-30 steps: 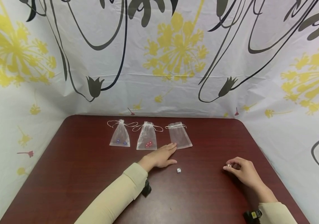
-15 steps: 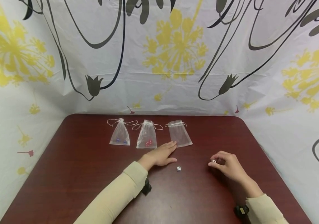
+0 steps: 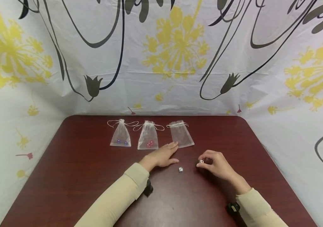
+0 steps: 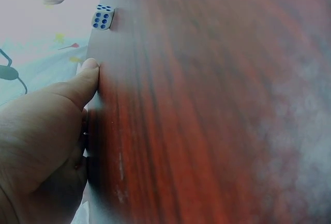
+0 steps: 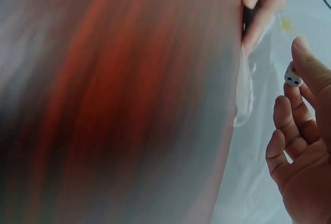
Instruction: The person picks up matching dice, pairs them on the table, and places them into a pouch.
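My left hand (image 3: 162, 156) lies flat on the table, its fingertips at the lower left corner of a sheer white drawstring bag (image 3: 181, 135) that shows nothing inside. Just off its thumb a white die (image 3: 180, 169) rests on the wood; the left wrist view shows blue pips on that die (image 4: 103, 19). Between thumb and fingertip my right hand (image 3: 216, 164) pinches another white die (image 5: 292, 75), with a red pip and blue pips showing. It is held above the table, to the right of the resting die.
Two more sheer drawstring bags lie to the left along the back: one (image 3: 120, 134) with blue dice inside, one (image 3: 148, 135) with red dice. The dark red wooden table (image 3: 73, 176) ends at a patterned cloth backdrop (image 3: 138, 60).
Carrying the pinched die, my right hand has moved left across the table toward the resting die and the left hand. My left hand has stayed in place.
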Demonstrator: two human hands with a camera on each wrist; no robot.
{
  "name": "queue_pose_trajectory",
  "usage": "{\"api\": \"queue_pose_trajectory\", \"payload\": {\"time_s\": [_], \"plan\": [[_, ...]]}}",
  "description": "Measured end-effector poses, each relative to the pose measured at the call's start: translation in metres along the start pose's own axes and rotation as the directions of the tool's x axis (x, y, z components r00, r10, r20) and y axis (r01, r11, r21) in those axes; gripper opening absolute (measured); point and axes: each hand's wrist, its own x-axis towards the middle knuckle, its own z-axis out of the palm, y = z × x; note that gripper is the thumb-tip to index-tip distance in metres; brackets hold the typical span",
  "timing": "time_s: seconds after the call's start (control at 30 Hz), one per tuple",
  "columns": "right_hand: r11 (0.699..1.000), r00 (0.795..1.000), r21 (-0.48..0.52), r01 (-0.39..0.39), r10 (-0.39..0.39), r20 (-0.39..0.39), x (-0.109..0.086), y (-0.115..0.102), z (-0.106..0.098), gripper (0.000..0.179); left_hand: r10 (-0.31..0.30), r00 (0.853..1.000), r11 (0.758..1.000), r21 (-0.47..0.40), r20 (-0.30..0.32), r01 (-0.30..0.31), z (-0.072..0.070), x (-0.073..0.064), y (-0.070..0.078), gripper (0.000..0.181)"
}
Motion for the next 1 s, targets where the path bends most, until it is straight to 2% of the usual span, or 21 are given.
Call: {"api": "queue_pose_trajectory", "payload": {"time_s": [0.27,0.53,0.77,0.9,1.0], "plan": [[0.998,0.99,0.056,0.029,-0.036,0.133,0.016,-0.006,0.019,0.015,-0.014,1.0,1.0,0.0,0.001,0.014,-0.003,0.001,0.0,0.07],[0.995,0.97,0.06,0.077,-0.089,0.225,0.016,-0.006,0.035,0.013,-0.024,1.0,1.0,0.0,0.009,0.024,0.0,-0.001,0.001,0.07],[0.994,0.971,0.064,0.085,-0.097,0.217,0.014,-0.007,0.04,0.017,-0.024,1.0,1.0,-0.007,0.012,0.024,0.003,-0.001,0.001,0.07],[0.993,0.978,0.072,0.091,-0.103,0.182,0.017,-0.005,0.037,0.02,-0.016,1.0,1.0,-0.012,0.004,0.016,0.0,0.0,0.0,0.07],[0.996,0.987,0.069,0.061,-0.07,0.146,0.017,-0.006,0.035,0.022,-0.013,1.0,1.0,-0.017,-0.003,0.013,0.0,0.0,0.0,0.07]]}}
